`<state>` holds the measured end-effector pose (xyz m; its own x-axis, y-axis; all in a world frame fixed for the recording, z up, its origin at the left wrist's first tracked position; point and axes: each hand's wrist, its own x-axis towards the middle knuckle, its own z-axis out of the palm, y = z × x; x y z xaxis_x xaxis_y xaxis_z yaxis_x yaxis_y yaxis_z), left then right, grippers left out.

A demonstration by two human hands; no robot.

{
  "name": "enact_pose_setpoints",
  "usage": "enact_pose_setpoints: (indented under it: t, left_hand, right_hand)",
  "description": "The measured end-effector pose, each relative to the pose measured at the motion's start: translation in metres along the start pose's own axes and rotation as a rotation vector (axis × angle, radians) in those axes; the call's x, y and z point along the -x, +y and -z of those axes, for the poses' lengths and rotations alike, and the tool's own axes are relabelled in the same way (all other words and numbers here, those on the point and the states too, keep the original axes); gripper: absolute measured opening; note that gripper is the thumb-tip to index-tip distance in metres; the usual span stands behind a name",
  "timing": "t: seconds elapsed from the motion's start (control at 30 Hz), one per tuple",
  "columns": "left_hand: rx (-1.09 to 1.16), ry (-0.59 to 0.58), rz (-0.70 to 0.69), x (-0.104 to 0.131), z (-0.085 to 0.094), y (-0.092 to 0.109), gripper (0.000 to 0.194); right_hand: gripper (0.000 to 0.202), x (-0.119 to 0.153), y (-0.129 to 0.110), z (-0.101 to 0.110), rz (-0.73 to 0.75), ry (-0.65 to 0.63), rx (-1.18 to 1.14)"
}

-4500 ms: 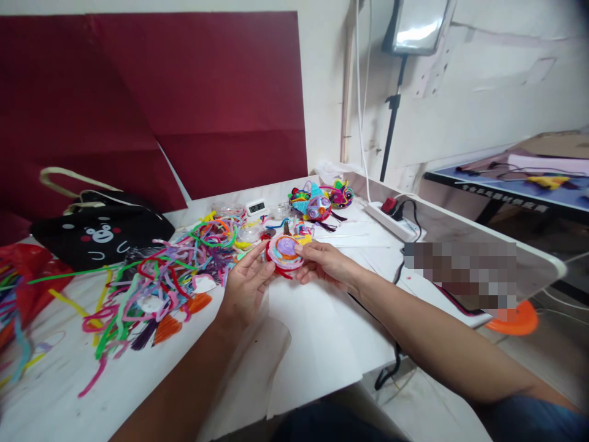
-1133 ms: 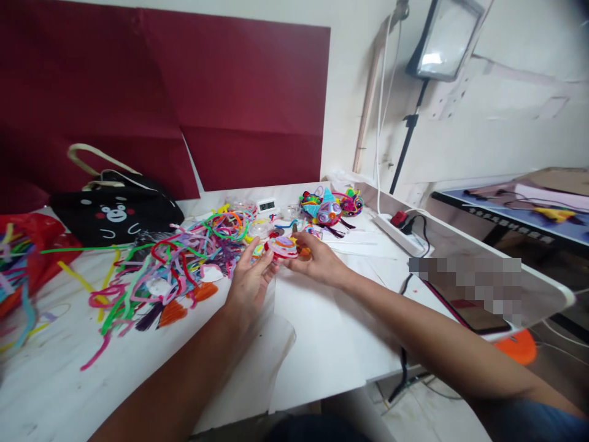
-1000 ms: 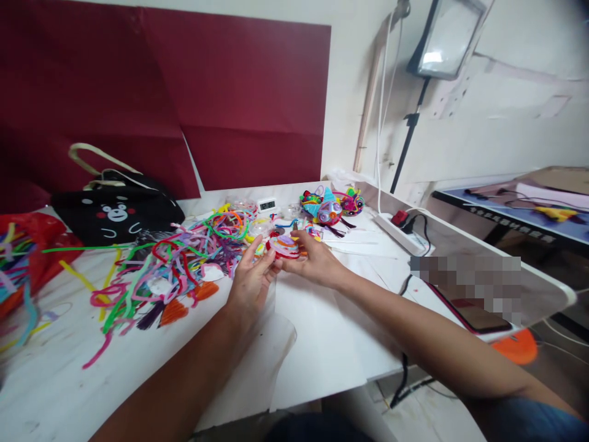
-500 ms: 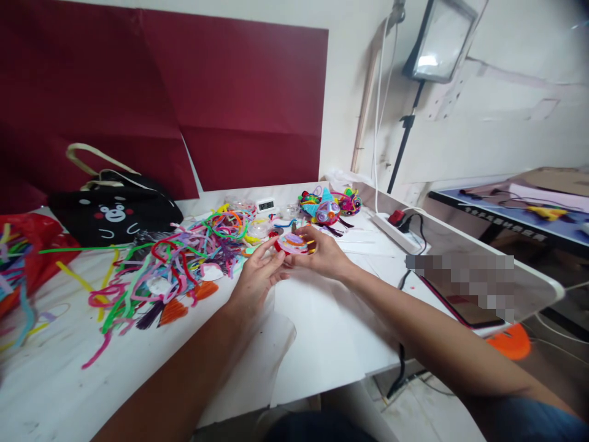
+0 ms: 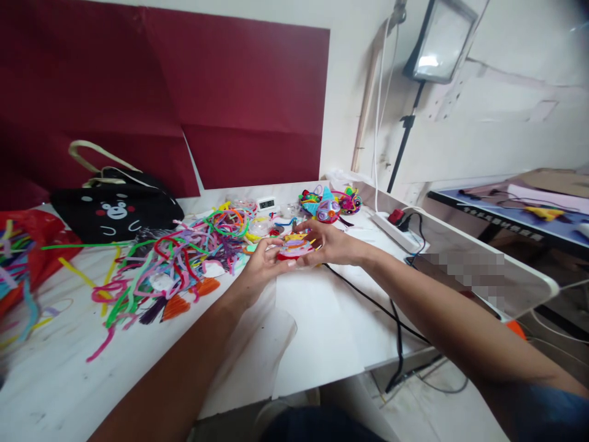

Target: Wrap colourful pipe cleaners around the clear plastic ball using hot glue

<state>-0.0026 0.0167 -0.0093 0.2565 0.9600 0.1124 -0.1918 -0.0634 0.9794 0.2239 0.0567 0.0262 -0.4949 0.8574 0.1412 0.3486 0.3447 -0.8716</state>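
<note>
Above the table [image 5: 317, 325], a colorful disc [image 5: 295, 246] between two hands

Left hand [image 5: 263, 265] and right hand [image 5: 322, 244] pinch its edges, right of the pipe cleaners [image 5: 179, 258].

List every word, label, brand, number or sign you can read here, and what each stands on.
No text is readable with certainty.
White digital display: dark digits, too small to read.
Blue table, dark front edge: white characters, too blurred to read.
Black bag: cartoon face, no lettering visible.
</note>
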Motion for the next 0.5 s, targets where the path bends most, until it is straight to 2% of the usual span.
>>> enact_pose_setpoints:
  t: [0.17,0.37,0.43,0.5]
  left_hand:
    - [-0.044,-0.07,0.029,0.0,0.003,0.002,0.067]
    - [-0.041,0.042,-0.025,-0.003,0.004,-0.002,0.059]
    - [-0.007,0.081,-0.037,-0.003,0.003,-0.002,0.063]
    - [0.009,0.132,-0.048,-0.004,0.004,-0.002,0.065]
  right_hand:
    - [0.088,0.002,-0.001,-0.001,0.009,-0.038,-0.034]
    - [0.071,0.006,0.003,-0.008,0.019,0.053,-0.124]
    - [0.058,0.008,0.004,-0.005,-0.026,0.138,-0.02]
    - [0.043,0.012,0.008,-0.001,-0.14,0.233,0.218]
